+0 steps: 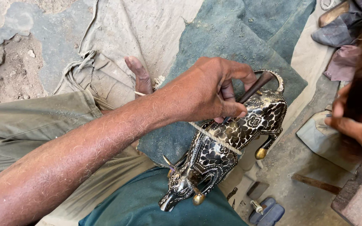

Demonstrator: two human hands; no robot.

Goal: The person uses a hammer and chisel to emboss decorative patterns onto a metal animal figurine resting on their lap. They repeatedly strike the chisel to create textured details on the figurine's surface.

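While my left hand point(208, 90) pinches the chisel point(254, 88) against the bull figurine's point(227, 146) rump, the figurine's long axis runs diagonally toward me; my right hand point(350, 119), blurred, grips something dark nearby.

Cord point(214, 138) across bull figurine point(227, 146)

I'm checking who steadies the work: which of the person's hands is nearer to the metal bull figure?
Left. The left hand rests over the bull figure's back, pinching a thin chisel against it. The right hand is off to the side, apart, blurred.
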